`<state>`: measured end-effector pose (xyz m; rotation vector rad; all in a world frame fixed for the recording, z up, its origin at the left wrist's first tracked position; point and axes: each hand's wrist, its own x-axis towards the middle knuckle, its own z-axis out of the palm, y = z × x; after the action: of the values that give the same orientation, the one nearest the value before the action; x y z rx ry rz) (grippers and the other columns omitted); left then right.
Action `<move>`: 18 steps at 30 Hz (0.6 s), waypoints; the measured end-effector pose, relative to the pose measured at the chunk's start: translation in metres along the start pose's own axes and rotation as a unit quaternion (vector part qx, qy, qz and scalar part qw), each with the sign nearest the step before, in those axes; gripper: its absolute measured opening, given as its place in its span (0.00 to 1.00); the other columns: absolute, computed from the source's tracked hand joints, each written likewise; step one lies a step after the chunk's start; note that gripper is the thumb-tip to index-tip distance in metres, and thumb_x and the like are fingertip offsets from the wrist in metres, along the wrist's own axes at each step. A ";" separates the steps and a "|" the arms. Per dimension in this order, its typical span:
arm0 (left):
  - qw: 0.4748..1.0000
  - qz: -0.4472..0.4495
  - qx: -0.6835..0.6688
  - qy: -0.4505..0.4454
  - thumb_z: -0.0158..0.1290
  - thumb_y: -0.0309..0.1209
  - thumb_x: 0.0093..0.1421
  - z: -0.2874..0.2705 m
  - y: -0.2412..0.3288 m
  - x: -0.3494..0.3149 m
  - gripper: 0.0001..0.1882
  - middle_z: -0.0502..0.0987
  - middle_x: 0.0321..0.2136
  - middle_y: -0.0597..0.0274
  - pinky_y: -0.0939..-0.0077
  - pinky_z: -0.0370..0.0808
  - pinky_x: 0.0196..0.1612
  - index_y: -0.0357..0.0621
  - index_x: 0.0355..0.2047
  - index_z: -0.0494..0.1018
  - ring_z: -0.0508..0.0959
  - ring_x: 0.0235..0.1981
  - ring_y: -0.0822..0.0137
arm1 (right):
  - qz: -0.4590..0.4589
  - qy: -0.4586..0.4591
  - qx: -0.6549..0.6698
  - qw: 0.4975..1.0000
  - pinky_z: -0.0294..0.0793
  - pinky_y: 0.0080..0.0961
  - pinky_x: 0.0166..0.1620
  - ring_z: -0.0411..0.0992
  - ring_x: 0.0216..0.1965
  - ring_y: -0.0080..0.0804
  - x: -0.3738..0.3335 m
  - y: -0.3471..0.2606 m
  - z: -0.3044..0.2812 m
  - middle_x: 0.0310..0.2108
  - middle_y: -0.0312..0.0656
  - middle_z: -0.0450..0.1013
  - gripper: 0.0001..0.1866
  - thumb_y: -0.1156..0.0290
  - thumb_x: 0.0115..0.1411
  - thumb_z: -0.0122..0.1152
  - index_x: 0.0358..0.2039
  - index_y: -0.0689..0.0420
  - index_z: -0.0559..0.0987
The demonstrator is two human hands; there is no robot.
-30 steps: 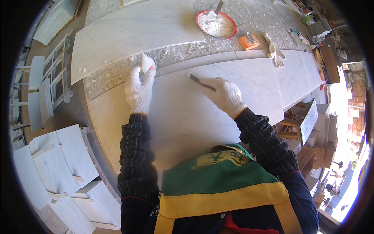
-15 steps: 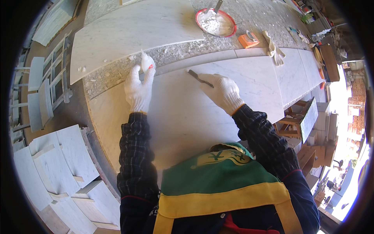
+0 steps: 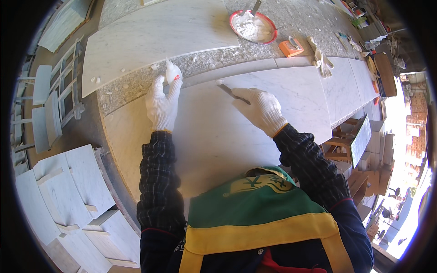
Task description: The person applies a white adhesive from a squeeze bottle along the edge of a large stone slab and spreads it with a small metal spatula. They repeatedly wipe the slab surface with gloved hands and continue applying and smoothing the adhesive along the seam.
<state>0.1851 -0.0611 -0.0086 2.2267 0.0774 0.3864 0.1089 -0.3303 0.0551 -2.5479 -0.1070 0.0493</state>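
My left hand (image 3: pixel 162 105), in a white knitted glove, is closed around a small white object (image 3: pixel 171 70) with a pointed end and a red mark; I cannot tell its kind. It is above the edge of a large white marble-like slab (image 3: pixel 214 132). My right hand (image 3: pixel 261 107), gloved alike, grips a narrow dark putty knife (image 3: pixel 227 90). The knife's tip is by the slab's far edge, with a small dab of white paste (image 3: pixel 220 82) at it. The fingers wrap the knife's near end and hide it.
Behind lies another pale slab (image 3: pixel 159 38) on a rough, debris-strewn bench (image 3: pixel 305 22). A red-rimmed bowl (image 3: pixel 275 36) holds white paste and a scraper. To its right are an orange box (image 3: pixel 289 48) and white gloves (image 3: pixel 321 59). Stacked slabs (image 3: pixel 73 191) stand lower left.
The putty knife's tip has shifted very slightly, and the white dab beside it shows more clearly. My right hand has moved a little right and down; my left hand is almost still.
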 end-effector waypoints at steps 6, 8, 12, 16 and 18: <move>1.000 -0.003 0.008 0.003 0.67 0.51 0.62 0.001 -0.002 0.000 0.28 0.85 0.44 0.46 0.57 0.78 0.51 0.40 0.51 0.80 0.83 0.48 0.48 | 0.023 0.005 -0.030 0.999 0.79 0.46 0.44 0.80 0.41 0.53 0.008 0.000 -0.002 0.39 0.49 0.81 0.16 0.57 0.65 0.62 0.50 0.47 0.85; 1.000 -0.013 0.015 0.008 0.67 0.51 0.61 0.002 -0.002 -0.001 0.29 0.84 0.44 0.46 0.56 0.78 0.51 0.40 0.52 0.80 0.83 0.49 0.48 | 0.013 0.002 -0.040 0.999 0.79 0.49 0.43 0.79 0.40 0.54 0.010 0.001 -0.001 0.37 0.49 0.80 0.14 0.56 0.65 0.60 0.47 0.46 0.84; 1.000 -0.011 0.005 0.009 0.67 0.52 0.61 0.003 -0.003 -0.001 0.29 0.84 0.45 0.46 0.56 0.78 0.51 0.40 0.51 0.80 0.83 0.49 0.49 | -0.017 0.000 -0.047 0.999 0.79 0.49 0.43 0.79 0.41 0.54 0.004 0.004 -0.004 0.37 0.48 0.80 0.14 0.57 0.66 0.59 0.48 0.46 0.84; 1.000 -0.008 0.011 0.012 0.67 0.52 0.61 0.003 -0.003 -0.001 0.29 0.84 0.45 0.47 0.57 0.78 0.51 0.41 0.51 0.80 0.83 0.48 0.49 | -0.008 0.007 -0.042 0.999 0.78 0.49 0.43 0.79 0.41 0.53 0.005 0.007 -0.004 0.37 0.48 0.80 0.14 0.57 0.66 0.59 0.48 0.46 0.84; 1.000 -0.013 0.009 0.005 0.67 0.51 0.62 0.002 -0.001 0.000 0.28 0.84 0.45 0.47 0.57 0.78 0.50 0.41 0.50 0.80 0.83 0.48 0.49 | -0.009 0.002 -0.055 0.998 0.79 0.48 0.43 0.79 0.41 0.52 0.011 0.008 -0.002 0.37 0.48 0.80 0.15 0.58 0.66 0.60 0.49 0.46 0.84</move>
<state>0.1857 -0.0617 -0.0108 2.2390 0.1161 0.3840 0.1205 -0.3367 0.0524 -2.6556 -0.1344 0.0326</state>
